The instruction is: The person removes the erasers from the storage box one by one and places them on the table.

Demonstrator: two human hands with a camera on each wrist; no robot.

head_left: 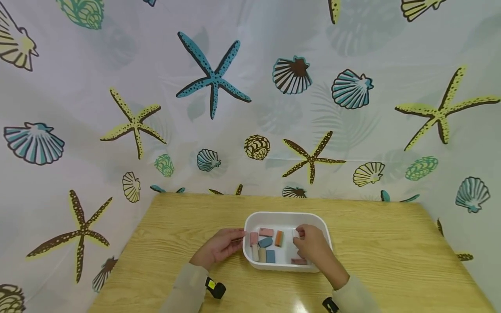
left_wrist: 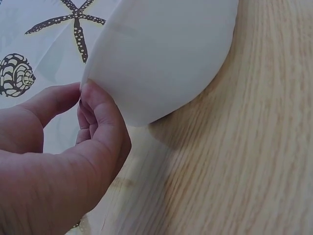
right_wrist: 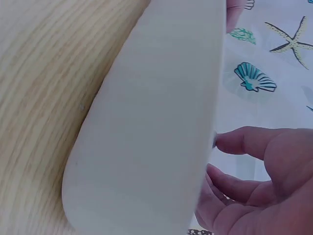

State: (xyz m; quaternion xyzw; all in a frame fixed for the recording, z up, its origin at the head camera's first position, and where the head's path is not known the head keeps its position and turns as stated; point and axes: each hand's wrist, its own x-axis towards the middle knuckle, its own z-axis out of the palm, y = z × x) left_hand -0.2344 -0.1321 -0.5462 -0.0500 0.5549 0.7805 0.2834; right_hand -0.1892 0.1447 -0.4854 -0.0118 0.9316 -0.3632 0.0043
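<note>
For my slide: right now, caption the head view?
Left hand steadies white tub of coloured blocks; right hand pinches a white piece.

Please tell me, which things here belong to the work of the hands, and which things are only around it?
In the work:
white tub
small white block that the right hand pinches
coloured blocks in the tub
left hand holding the tub's rim

Only around:
wooden table
seashell curtain
</note>
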